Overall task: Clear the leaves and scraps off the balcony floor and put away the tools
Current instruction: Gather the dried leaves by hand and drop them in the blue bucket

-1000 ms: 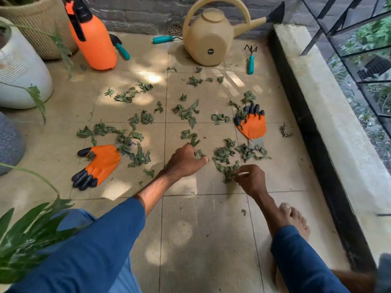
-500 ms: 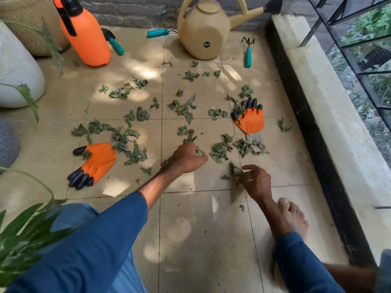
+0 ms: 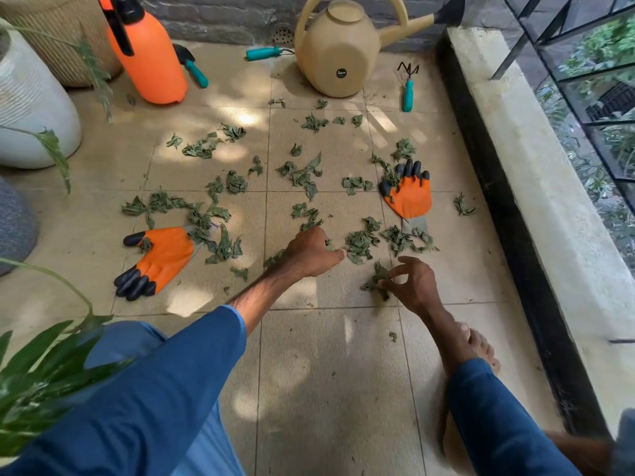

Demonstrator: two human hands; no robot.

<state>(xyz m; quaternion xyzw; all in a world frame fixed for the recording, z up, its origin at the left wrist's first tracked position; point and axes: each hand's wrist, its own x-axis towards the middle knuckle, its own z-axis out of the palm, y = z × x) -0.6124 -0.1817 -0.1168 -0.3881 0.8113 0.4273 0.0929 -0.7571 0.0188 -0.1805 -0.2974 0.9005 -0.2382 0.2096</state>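
Glove [image 3: 161, 257]: flat on the tiled floor [image 3: 326, 372], left side. Left hand [image 3: 311, 250]: fingers curled among scattered leaves [image 3: 359, 245]; whether it holds any cannot be determined. Right hand [image 3: 414, 281]: fingertips pinch a leaf clump [image 3: 376, 281] at floor level.

This is a home balcony where plants are kept. The floor [image 3: 326, 372] is tan tiles with torn green leaves [image 3: 302, 176] all over it. At 12 o'clock a watering can [image 3: 340, 53] and an orange spray bottle [image 3: 151, 60] stand by a brick wall [image 3: 223, 18]. Big plant pots [image 3: 31, 108] sit at 10 o'clock. A low ledge [image 3: 549, 201] and a black metal railing [image 3: 510, 49] run along 3 o'clock, with trees outside.
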